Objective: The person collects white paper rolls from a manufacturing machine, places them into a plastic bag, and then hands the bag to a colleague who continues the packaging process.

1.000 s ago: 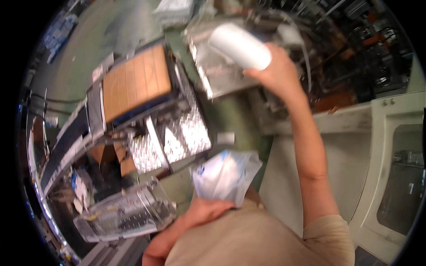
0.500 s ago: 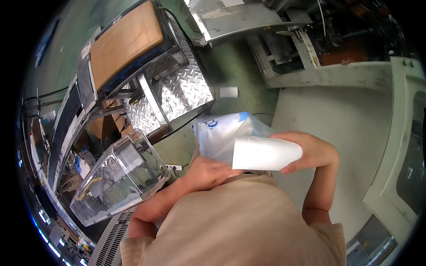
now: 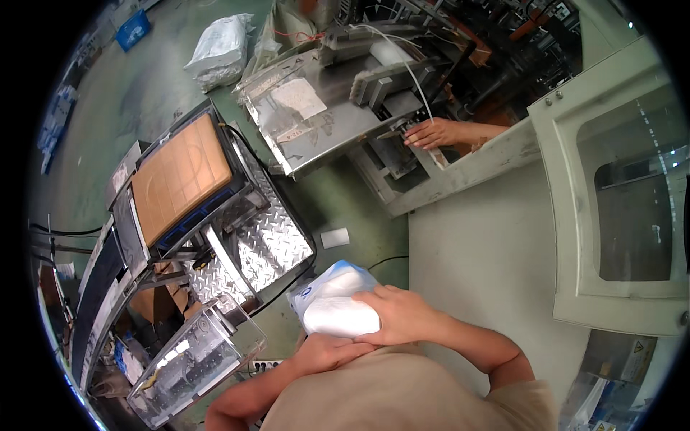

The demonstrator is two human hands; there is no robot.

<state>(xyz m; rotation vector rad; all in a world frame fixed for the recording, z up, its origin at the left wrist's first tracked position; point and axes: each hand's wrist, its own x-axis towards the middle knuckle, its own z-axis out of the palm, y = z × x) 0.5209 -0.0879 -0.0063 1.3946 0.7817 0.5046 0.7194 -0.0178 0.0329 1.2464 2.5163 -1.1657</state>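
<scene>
Close against my body is a clear plastic bag [image 3: 327, 279] with blue printing and white contents. My right hand [image 3: 401, 316] is wrapped over a smooth white paper bundle [image 3: 341, 317] with a rounded end, which sits at the bag's near side. The bundle's exact kind cannot be made out. Low on the near side, my left hand [image 3: 325, 355] has its fingers curled at the bag's edge, just below the bundle. The bundle and my right hand partly cover the bag's mouth.
Another person's hand [image 3: 433, 133] reaches onto the machine frame at the upper right. A hinged windowed door [image 3: 575, 287] stands at right. Left are a clear plastic bin [image 3: 188, 368], a brown padded top [image 3: 183, 176] and a treadplate platform [image 3: 277, 251]. A white piece [image 3: 335, 238] lies on the floor.
My view has shifted, showing more of the machine and another person's hand. My right hand has moved the white bundle from in front of the bag's right side in toward its mouth.
</scene>
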